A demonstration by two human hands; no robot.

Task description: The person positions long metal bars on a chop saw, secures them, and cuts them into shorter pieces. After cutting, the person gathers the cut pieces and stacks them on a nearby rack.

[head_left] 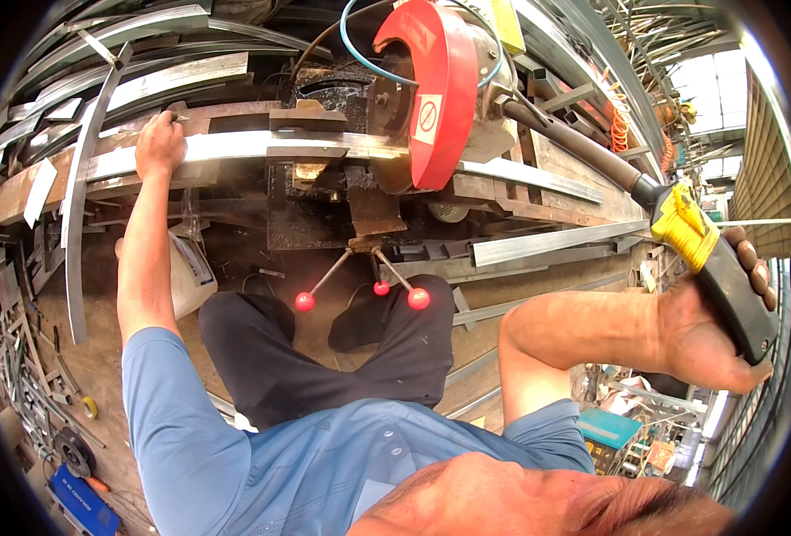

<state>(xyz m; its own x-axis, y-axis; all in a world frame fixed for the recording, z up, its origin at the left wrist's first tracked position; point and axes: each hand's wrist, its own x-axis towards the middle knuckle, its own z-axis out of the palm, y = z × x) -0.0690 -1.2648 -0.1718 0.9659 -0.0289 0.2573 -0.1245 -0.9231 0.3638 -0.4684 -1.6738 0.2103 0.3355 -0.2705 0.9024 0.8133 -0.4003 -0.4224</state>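
Observation:
A long silver metal profile [226, 146] lies crosswise through the vise [306, 154] of a cut-off saw. My left hand [160, 143] is closed over the profile left of the vise, its fingers curled at the far edge and partly hidden. My right hand [713, 335] is wrapped round the black saw handle [735, 299], which has yellow tape [689, 234] around its upper part. The saw's red guard [449, 98] stands over the profile, and the cutting disc beneath is mostly covered. Below the vise, a spoked crank has red ball knobs [419, 298].
Stacks of metal profiles [145, 89] fill the far left. A narrow flat strip [81, 196] crosses the wooden beam at left. Another profile [556, 243] extends right of the crank. Metal offcuts [20, 330] and a blue box [83, 500] lie on the floor at left.

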